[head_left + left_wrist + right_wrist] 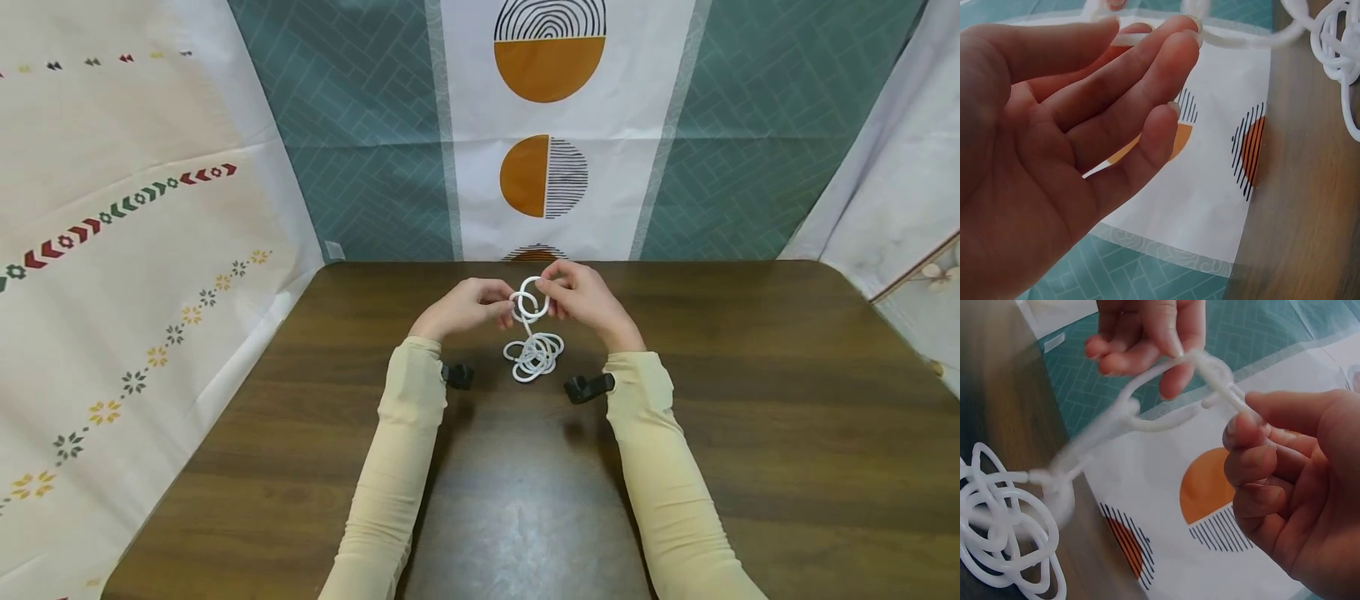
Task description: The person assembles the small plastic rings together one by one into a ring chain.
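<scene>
My left hand (468, 308) pinches a thin white ring (514, 314) between thumb and forefinger, its other fingers loosely bent in the left wrist view. Opposite it, my right hand (588, 300) grips a second white ring (533, 277) with thumb and fingertips. The two rings cross each other in the head view. Below them a strand leads down to a tangled cluster of white loops (536, 357), which look like more linked rings. In the right wrist view the held rings (1160, 424) are blurred, while the cluster (1041, 515) shows sharper at the lower left.
A dark wooden table (750, 433) lies beneath both forearms. Black wrist cameras (457, 376) are strapped over the yellow sleeves (645, 433). Behind the table's far edge hangs a teal and white patterned cloth (360, 150); a pale embroidered cloth (135, 275) hangs at the left.
</scene>
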Demonstrator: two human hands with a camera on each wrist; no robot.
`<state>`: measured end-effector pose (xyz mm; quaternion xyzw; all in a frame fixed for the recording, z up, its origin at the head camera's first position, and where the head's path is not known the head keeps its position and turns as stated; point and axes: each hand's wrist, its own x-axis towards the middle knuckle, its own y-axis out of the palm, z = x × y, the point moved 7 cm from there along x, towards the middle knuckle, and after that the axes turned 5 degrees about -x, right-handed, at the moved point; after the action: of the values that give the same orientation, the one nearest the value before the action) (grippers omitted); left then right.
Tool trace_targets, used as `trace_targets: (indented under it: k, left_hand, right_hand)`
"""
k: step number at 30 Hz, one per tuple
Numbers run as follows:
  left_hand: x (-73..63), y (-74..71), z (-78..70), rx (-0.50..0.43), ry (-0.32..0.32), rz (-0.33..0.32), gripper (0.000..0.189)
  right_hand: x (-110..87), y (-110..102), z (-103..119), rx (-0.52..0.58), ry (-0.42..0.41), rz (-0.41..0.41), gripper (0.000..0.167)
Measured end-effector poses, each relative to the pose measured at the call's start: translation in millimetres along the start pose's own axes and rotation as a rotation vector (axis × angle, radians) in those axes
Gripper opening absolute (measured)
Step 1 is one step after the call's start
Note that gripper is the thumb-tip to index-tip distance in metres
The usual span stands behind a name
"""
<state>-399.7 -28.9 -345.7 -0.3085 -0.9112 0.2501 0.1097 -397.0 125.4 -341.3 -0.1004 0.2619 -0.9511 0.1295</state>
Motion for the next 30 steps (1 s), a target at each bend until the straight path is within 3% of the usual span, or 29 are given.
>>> trace_targets:
  k: [11, 16, 20, 24, 30]
  left_hand:
    - [0.6, -8.4, -6.1, 0.06, 0.014, -0.05, 0.02]
    - [1.2, -10.9, -6.5, 0.041, 0.011, -0.089, 0.02]
    - [-1.1, -14.8, -8.2, 0.098, 0.017, -0.106, 0.018]
    - [-8.3, -25.0, -13.9, 0.137, 0.044, -0.158, 0.019]
    - [-27.6, -44.7, -23.1, 0.119, 0.071, -0.267, 0.022]
  right_hand:
    - [0.9, -5, 9, -0.148, -0.115, -0.064, 0.018]
    - [2.0, 0, 12, -0.121, -0.145, 0.0, 0.017]
    - [3.2, 3, 10, -0.1, -0.143, 0.045, 0.018]
    - [5.5, 7, -8, -0.169, -0.074, 0.088, 0.019]
    - [3.6, 26, -61, -0.468, 0.13, 0.268, 0.027]
